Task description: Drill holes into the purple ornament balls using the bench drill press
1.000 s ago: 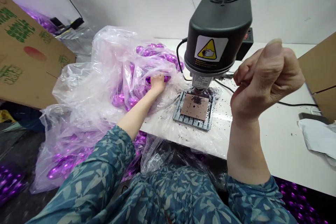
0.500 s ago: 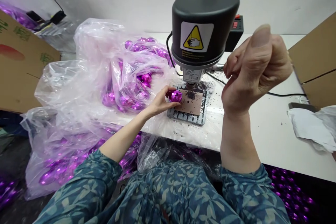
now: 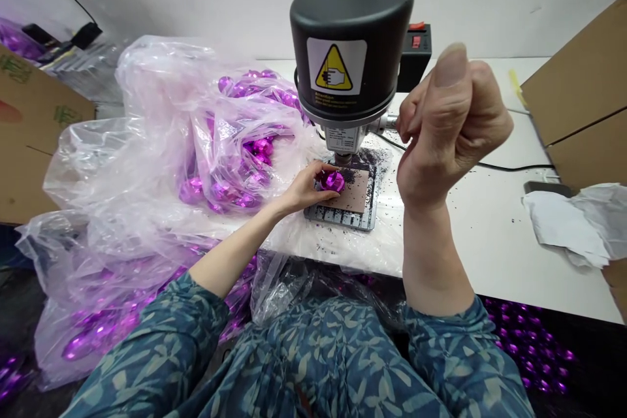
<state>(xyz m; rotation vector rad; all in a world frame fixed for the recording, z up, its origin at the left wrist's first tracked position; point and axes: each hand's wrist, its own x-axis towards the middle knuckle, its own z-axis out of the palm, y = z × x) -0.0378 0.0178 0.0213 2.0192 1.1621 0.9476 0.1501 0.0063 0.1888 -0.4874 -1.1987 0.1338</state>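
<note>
My left hand [image 3: 307, 188] pinches a shiny purple faceted ball [image 3: 334, 182] between thumb and fingers. The ball is over a brown board [image 3: 356, 196] that lies on the slotted metal base [image 3: 343, 217] of a black bench drill press [image 3: 353, 32]. Above it is the chuck [image 3: 343, 158], with dark shavings scattered around. Raised at the right, my right hand [image 3: 450, 121] is closed in a fist at the end of the drill's metal feed handle [image 3: 390, 122]. The part of the handle inside the fist is hidden.
Clear plastic bags [image 3: 147, 144] full of purple balls cover the left side of the white table [image 3: 490, 235]. Cardboard boxes [image 3: 582, 91] stand at both sides. White paper [image 3: 563, 222] lies at right, near a black cable [image 3: 514, 167]. More purple balls [image 3: 533, 346] sit below the table edge.
My left hand has brought the purple ball a little further in over the brown board. My right hand stays closed at the handle. The whole view has shifted slightly.
</note>
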